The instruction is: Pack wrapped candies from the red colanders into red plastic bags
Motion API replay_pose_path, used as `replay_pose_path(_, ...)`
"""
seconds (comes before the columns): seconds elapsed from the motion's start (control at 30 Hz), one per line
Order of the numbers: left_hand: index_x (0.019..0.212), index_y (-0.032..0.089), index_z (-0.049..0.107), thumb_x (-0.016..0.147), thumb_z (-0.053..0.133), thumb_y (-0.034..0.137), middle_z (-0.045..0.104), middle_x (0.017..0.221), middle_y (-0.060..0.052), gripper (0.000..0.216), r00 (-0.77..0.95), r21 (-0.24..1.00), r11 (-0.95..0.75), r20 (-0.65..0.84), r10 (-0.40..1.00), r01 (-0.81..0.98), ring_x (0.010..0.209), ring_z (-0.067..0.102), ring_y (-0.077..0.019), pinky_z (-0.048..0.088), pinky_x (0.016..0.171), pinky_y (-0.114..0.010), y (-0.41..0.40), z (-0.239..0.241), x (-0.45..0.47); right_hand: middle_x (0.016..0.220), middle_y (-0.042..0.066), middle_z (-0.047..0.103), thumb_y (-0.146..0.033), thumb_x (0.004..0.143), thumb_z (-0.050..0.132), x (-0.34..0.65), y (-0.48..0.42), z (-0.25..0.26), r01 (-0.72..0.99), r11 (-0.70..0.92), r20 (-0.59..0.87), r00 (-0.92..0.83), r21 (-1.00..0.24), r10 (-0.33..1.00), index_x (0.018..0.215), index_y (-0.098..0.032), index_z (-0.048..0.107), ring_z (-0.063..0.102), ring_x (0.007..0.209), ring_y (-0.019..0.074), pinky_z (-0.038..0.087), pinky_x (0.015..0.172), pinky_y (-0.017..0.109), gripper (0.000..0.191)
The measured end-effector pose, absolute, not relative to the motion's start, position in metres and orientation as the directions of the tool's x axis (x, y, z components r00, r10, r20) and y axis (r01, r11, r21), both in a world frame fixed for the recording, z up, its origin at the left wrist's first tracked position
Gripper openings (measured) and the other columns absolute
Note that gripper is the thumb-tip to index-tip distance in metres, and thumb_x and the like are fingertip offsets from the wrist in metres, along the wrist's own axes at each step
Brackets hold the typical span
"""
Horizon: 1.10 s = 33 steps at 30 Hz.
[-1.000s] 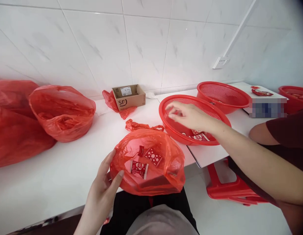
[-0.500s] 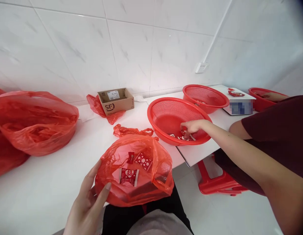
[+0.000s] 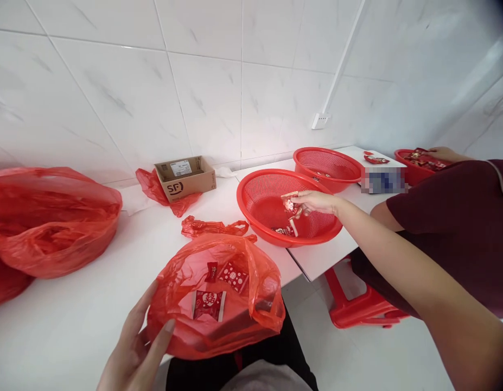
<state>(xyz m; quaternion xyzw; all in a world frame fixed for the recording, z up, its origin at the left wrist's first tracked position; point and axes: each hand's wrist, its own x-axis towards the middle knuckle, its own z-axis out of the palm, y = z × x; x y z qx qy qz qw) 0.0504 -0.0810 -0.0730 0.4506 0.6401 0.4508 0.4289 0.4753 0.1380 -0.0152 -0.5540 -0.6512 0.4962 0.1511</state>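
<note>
My left hand grips the left rim of a red plastic bag, holding its mouth wide. Inside the bag lie a red packet with white edges, a dotted red packet and a small red wrapped piece. My right hand is over the near red basket, its fingers closed on a small red-and-white packet. A few more packets lie at the bottom of this basket.
Left stands a large red bag. An open cardboard box and a crumpled red bag are on the table. Beyond are a second basket and a scale. At right, a co-worker's hand is at another basket.
My right hand has risen from the bottom of the near basket with a packet in its fingers. The left hand keeps its hold on the bag. The co-worker's hand has lifted packets.
</note>
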Motion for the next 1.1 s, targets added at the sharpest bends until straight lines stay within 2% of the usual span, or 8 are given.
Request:
replay_pose_path(0.1,0.143,0.041,0.037,0.076,0.065,0.055,0.053,0.142,0.001,0.074,-0.235,0.957,0.186,-0.133,0.963,0.221,0.123,0.056,-0.0312,0.051,0.098,-0.043,-0.081,-0.071,0.052,0.106,0.010,0.068,-0.032,0.093,0.050,0.450,0.123,0.005,0.270,-0.162,-0.278,-0.478,-0.949,0.833,0.134,-0.020,0.049,0.069,0.078,0.0167,0.047,0.052,0.021,0.042)
replay_pose_path(0.27,0.145,0.037,0.036,0.078,0.064,0.055,0.055,0.140,-0.001,0.074,-0.221,0.964,0.193,-0.151,0.964,0.184,0.123,0.056,-0.0295,0.051,0.099,-0.041,-0.081,-0.061,0.063,0.093,0.008,0.070,-0.026,0.092,0.052,0.399,0.095,0.027,0.105,-0.121,-0.160,-0.599,-0.987,0.785,0.133,-0.017,0.050,0.069,0.071,0.0164,0.045,0.047,0.021,0.043)
replay_pose_path(0.57,0.145,0.029,0.037,0.080,0.064,0.050,0.061,0.132,-0.006,0.074,-0.256,0.981,0.175,-0.149,0.955,0.080,0.116,0.061,-0.0278,0.054,0.092,-0.036,-0.087,-0.046,0.076,0.090,0.003,0.067,-0.029,0.091,0.049,0.299,0.047,0.032,0.275,0.140,-0.139,-0.787,-0.951,0.600,0.105,-0.018,0.066,0.060,0.076,0.0132,0.046,0.063,0.024,0.025)
replay_pose_path(0.63,0.145,0.028,0.037,0.080,0.064,0.049,0.061,0.132,-0.007,0.073,-0.249,0.983,0.168,-0.147,0.957,0.068,0.116,0.060,-0.0273,0.053,0.094,-0.036,-0.088,-0.047,0.075,0.088,0.002,0.066,-0.030,0.091,0.049,0.281,0.038,0.025,0.367,0.331,-0.106,-0.793,-0.869,0.600,0.102,-0.022,0.065,0.059,0.076,0.0153,0.045,0.064,0.026,0.021)
replay_pose_path(0.73,0.146,0.028,0.036,0.082,0.063,0.047,0.062,0.131,-0.008,0.072,-0.240,0.984,0.167,-0.147,0.960,0.064,0.116,0.061,-0.0271,0.051,0.097,-0.038,-0.088,-0.050,0.071,0.079,0.002,0.066,-0.030,0.093,0.046,0.271,0.035,0.017,0.531,0.555,0.010,-0.716,-0.640,0.698,0.119,-0.027,0.058,0.058,0.068,0.0170,0.041,0.061,0.028,0.029)
replay_pose_path(0.93,0.146,0.030,0.035,0.080,0.066,0.047,0.062,0.131,-0.007,0.076,-0.227,0.982,0.190,-0.181,0.957,0.018,0.117,0.060,-0.0268,0.049,0.100,-0.039,-0.089,-0.054,0.065,0.101,0.005,0.069,-0.032,0.097,0.038,0.328,0.081,0.017,0.763,0.524,0.238,-0.467,-0.377,0.851,0.123,-0.027,0.055,0.064,0.085,0.0192,0.045,0.075,0.032,0.032)
replay_pose_path(1.03,0.146,0.030,0.034,0.080,0.066,0.048,0.063,0.129,-0.006,0.076,-0.233,0.979,0.202,-0.195,0.953,0.007,0.118,0.059,-0.0259,0.049,0.099,-0.036,-0.089,-0.054,0.065,0.114,0.010,0.066,-0.032,0.086,0.055,0.373,0.105,0.003,0.938,0.315,-0.062,-0.326,-0.144,0.943,0.124,-0.024,0.057,0.063,0.097,0.0268,0.047,0.075,0.036,0.039)
replay_pose_path(1.1,0.147,0.030,0.034,0.079,0.066,0.049,0.064,0.129,-0.006,0.077,-0.237,0.979,0.205,-0.198,0.951,0.007,0.119,0.059,-0.0254,0.050,0.098,-0.034,-0.089,-0.053,0.065,0.103,0.010,0.070,-0.028,0.075,0.066,0.395,0.110,-0.012,0.972,0.215,-0.283,-0.232,-0.089,0.931,0.112,-0.023,0.064,0.066,0.084,0.0262,0.048,0.066,0.034,0.037)
